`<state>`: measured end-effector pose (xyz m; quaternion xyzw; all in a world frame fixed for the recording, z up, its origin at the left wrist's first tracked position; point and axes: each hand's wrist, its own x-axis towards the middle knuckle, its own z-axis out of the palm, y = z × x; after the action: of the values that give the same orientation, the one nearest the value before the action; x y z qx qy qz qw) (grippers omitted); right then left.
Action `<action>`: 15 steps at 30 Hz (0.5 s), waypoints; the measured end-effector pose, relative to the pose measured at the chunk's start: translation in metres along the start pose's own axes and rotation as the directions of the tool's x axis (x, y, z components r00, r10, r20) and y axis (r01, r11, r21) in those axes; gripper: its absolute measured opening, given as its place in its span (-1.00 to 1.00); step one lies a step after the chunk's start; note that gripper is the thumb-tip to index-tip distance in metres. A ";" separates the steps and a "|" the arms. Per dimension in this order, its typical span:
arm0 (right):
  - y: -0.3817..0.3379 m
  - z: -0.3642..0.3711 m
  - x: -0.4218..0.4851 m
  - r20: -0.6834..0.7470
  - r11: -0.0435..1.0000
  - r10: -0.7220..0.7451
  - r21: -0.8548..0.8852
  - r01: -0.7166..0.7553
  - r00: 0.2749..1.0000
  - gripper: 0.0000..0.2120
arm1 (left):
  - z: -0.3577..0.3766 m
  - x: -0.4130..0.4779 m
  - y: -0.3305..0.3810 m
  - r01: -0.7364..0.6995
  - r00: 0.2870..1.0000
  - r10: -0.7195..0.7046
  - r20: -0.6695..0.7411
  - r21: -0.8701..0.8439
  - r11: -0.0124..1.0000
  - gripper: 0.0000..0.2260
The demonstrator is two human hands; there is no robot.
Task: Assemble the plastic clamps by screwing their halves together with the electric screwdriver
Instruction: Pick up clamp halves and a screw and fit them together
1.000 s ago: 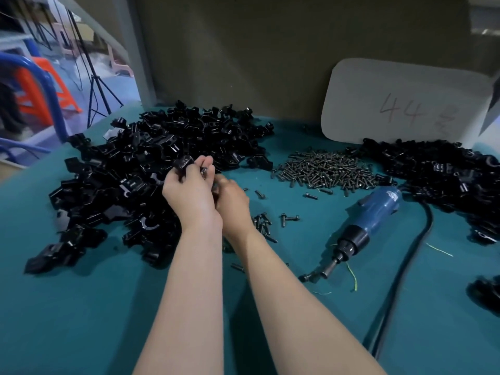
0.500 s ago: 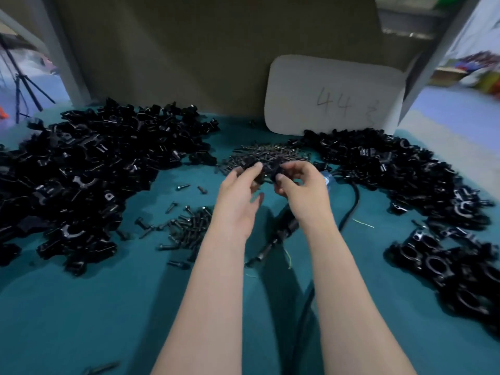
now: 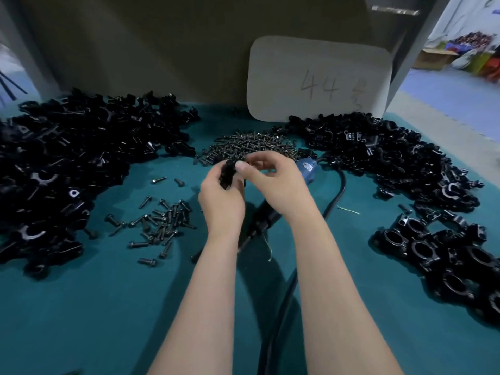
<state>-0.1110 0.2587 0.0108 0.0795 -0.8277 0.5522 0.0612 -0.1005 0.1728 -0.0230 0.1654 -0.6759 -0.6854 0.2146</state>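
My left hand (image 3: 220,201) grips a black plastic clamp half (image 3: 227,173) above the middle of the teal table. My right hand (image 3: 273,182) pinches the same black part from the right with thumb and fingers. The blue electric screwdriver (image 3: 307,169) lies on the table beneath my right hand, mostly hidden, its black tip (image 3: 259,226) pointing toward me. A heap of dark screws (image 3: 251,146) sits just behind my hands. More loose screws (image 3: 162,223) are scattered to the left.
A big pile of black clamp halves (image 3: 75,163) fills the left side, another pile (image 3: 378,152) the right. Assembled clamps (image 3: 438,255) lie at the near right. A white card marked 44 (image 3: 319,79) leans against the back wall. The screwdriver's black cable (image 3: 286,301) runs toward me.
My hands left the left pile and came to the middle with a black part. My view swung right. Since half a second ago, the hands closed together on the part.
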 end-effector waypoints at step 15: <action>0.000 -0.011 0.001 0.120 0.392 0.324 0.886 -0.248 0.938 -0.84 | -0.006 0.010 0.013 0.250 0.968 -0.193 0.161 -0.676 0.693 -0.89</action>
<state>-0.1119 0.2694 0.0149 -0.0639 -0.4119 0.9073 -0.0555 -0.1049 0.1622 -0.0099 0.1270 -0.3545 -0.9141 0.1502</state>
